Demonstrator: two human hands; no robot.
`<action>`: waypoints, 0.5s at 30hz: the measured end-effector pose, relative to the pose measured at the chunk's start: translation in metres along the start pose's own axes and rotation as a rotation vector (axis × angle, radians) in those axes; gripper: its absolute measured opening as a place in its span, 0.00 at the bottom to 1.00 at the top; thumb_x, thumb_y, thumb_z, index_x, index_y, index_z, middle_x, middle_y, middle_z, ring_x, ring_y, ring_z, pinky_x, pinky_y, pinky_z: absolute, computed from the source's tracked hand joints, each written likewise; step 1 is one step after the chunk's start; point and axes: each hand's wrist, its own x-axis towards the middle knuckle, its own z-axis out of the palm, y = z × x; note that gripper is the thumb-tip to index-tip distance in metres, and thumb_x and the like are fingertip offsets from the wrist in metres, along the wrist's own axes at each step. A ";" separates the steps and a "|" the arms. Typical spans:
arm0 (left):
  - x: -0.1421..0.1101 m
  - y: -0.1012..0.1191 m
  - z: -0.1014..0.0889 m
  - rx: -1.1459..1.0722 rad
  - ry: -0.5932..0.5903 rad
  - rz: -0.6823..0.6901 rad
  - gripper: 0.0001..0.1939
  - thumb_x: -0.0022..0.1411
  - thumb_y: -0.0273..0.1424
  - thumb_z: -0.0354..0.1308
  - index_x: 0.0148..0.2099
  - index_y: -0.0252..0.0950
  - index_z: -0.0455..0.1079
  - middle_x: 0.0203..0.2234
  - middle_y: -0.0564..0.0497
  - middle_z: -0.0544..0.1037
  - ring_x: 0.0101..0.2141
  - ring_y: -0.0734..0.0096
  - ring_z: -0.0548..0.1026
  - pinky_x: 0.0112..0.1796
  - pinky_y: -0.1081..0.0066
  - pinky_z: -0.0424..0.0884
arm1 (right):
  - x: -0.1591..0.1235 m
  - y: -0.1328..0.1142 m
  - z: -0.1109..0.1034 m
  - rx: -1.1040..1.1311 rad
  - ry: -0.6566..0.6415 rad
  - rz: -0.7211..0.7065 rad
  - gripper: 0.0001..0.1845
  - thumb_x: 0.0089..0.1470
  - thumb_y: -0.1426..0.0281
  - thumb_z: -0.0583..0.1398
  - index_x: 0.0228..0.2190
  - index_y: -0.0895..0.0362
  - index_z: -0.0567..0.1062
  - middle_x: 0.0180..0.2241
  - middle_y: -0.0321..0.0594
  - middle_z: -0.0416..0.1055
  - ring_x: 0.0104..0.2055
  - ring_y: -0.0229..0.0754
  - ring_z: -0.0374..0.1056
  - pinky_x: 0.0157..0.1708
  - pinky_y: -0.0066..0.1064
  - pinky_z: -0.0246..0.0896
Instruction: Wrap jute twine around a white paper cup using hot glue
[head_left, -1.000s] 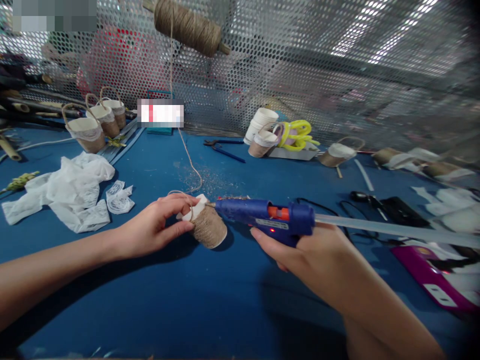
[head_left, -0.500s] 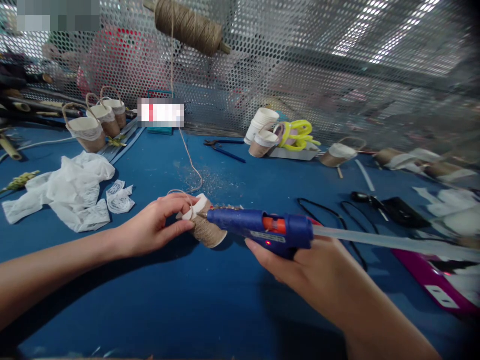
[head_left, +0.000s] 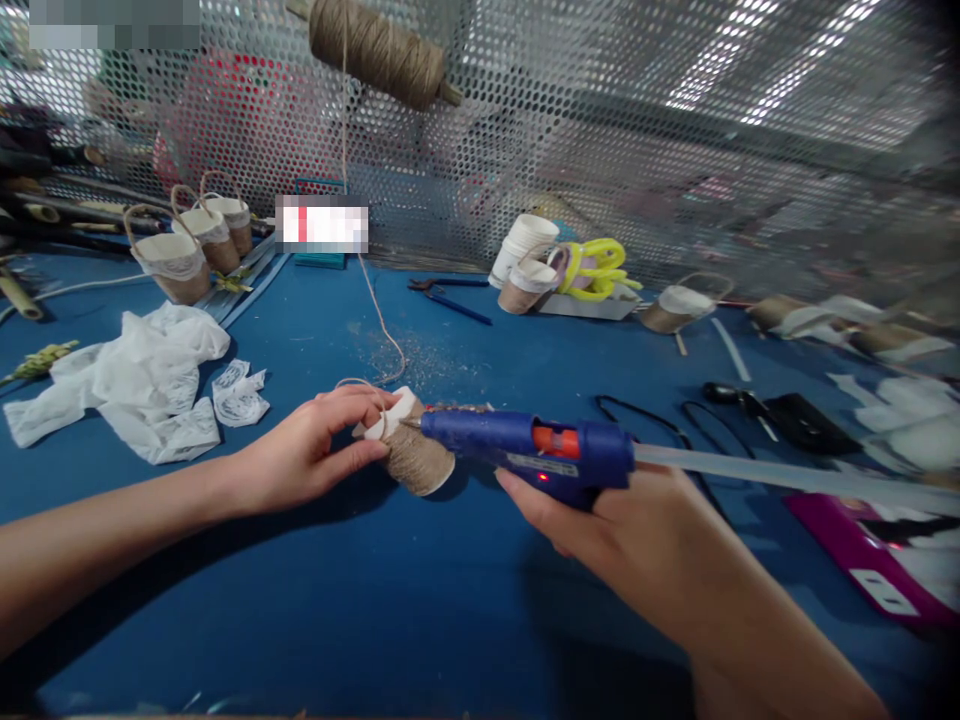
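A blue table (head_left: 315, 620) backed by a perforated metal screen (head_left: 600, 130). A spool of jute twine (head_left: 379, 52) hangs at the top. At far left stand three small twine-wrapped baskets (head_left: 176, 262) with lace trim; nearer lie crumpled white lace scraps (head_left: 142, 385). Mid-table are blue-handled pliers (head_left: 450, 298), stacked white paper cups (head_left: 521, 245) and yellow loops (head_left: 596, 268), possibly pipe cleaners. At right lie black scissors (head_left: 739, 400) and a magenta box (head_left: 862, 555).
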 end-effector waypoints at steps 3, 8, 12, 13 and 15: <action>0.000 0.000 0.000 -0.006 -0.002 -0.009 0.05 0.60 0.25 0.50 0.31 0.35 0.59 0.41 0.42 0.73 0.49 0.62 0.67 0.48 0.62 0.63 | 0.004 0.003 -0.004 -0.080 0.015 -0.097 0.17 0.52 0.68 0.51 0.17 0.52 0.72 0.11 0.34 0.64 0.14 0.37 0.60 0.17 0.30 0.55; -0.001 0.000 0.000 -0.016 -0.004 -0.028 0.05 0.60 0.26 0.50 0.31 0.35 0.59 0.44 0.41 0.72 0.48 0.62 0.67 0.48 0.62 0.63 | 0.007 0.015 -0.003 -0.244 0.016 -0.262 0.20 0.51 0.74 0.47 0.27 0.51 0.77 0.09 0.35 0.61 0.14 0.38 0.57 0.16 0.31 0.47; -0.001 0.000 0.000 -0.009 -0.012 -0.031 0.05 0.60 0.26 0.49 0.31 0.36 0.59 0.45 0.41 0.71 0.48 0.63 0.67 0.48 0.61 0.63 | 0.011 0.018 0.002 -0.197 0.028 -0.130 0.14 0.52 0.68 0.51 0.26 0.51 0.76 0.10 0.34 0.61 0.15 0.38 0.59 0.18 0.30 0.50; -0.001 0.000 0.000 -0.010 -0.014 -0.036 0.05 0.60 0.26 0.49 0.31 0.36 0.59 0.45 0.41 0.71 0.48 0.63 0.67 0.48 0.61 0.63 | 0.012 0.017 0.003 -0.166 0.020 -0.100 0.13 0.51 0.67 0.52 0.24 0.51 0.75 0.10 0.33 0.61 0.16 0.39 0.59 0.18 0.30 0.51; -0.001 0.001 0.000 -0.016 -0.012 -0.045 0.05 0.60 0.26 0.49 0.31 0.35 0.59 0.45 0.41 0.71 0.48 0.62 0.67 0.48 0.61 0.63 | 0.015 0.013 0.002 -0.114 0.003 -0.058 0.13 0.51 0.66 0.53 0.19 0.51 0.72 0.09 0.32 0.60 0.15 0.38 0.60 0.18 0.30 0.52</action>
